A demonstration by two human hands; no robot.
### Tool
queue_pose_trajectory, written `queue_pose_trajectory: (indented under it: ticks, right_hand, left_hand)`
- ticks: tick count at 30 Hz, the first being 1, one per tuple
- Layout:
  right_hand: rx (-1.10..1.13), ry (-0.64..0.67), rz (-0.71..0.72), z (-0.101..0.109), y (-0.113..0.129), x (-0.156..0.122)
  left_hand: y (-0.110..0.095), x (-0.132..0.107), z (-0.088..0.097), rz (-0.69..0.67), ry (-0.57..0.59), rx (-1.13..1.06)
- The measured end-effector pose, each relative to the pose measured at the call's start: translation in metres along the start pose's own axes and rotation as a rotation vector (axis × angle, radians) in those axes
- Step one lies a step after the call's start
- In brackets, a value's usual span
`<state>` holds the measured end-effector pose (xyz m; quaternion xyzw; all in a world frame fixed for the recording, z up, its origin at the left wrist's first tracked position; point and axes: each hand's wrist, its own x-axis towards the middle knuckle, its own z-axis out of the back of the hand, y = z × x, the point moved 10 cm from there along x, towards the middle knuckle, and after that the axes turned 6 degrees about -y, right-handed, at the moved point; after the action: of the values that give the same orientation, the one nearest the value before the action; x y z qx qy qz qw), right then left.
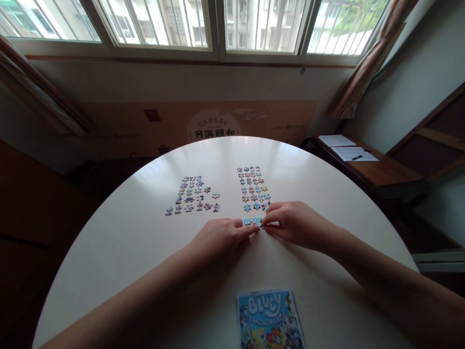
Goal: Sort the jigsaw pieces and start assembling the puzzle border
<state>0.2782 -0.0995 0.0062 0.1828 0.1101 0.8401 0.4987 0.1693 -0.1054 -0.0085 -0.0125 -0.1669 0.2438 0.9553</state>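
A short strip of joined jigsaw pieces (250,222), light blue, lies on the white round table between my two hands. My left hand (222,236) rests at its left and near edge with the index finger stretched out along it; its lower fingers are partly hidden. At the strip's right end, my right hand (286,220) pinches a small jigsaw piece (261,223) between thumb and fingertips. Just beyond my hands, several loose jigsaw pieces (253,190) stand in rows. Another group of loose pieces (189,199) is spread farther left.
Near the table's front edge lies a blue Bluey picture sheet (269,320). The white table (119,242) curves away toward a window wall. Right of it, a wooden side table (385,167) carries papers (354,153) and a pen (357,157). A printed cardboard panel (290,116) stands behind.
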Motion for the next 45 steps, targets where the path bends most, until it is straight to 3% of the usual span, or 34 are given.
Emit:
queue_pose_trajectory:
  ticks: [4,9,15,21,24,33,45]
  right_hand:
    - [-0.031,0.015,-0.004,0.001,0.001,-0.001]
    - [0.091,0.035,0.009,0.003,-0.005,-0.002]
    - [0.185,-0.082,-0.068,0.014,-0.026,0.001]
    - [0.162,-0.029,-0.040,0.009,-0.023,0.002]
    - [0.159,0.002,0.003,0.007,-0.020,0.001]
    - [0.180,0.036,0.115,0.007,-0.007,-0.002]
    - [0.169,0.024,0.103,0.005,-0.014,0.000]
  left_hand:
    - [0.001,0.001,-0.001,0.026,0.027,-0.004]
    - [-0.004,0.000,-0.001,-0.020,0.029,0.022]
    - [-0.006,-0.002,-0.003,-0.048,0.044,0.086]
    - [-0.008,0.003,0.010,-0.084,-0.065,0.132]
    - [-0.012,0.005,0.008,-0.135,-0.077,0.096]
    - [-0.009,0.008,-0.010,-0.053,0.040,0.095]
    - [-0.006,0.007,-0.008,0.006,0.025,0.064]
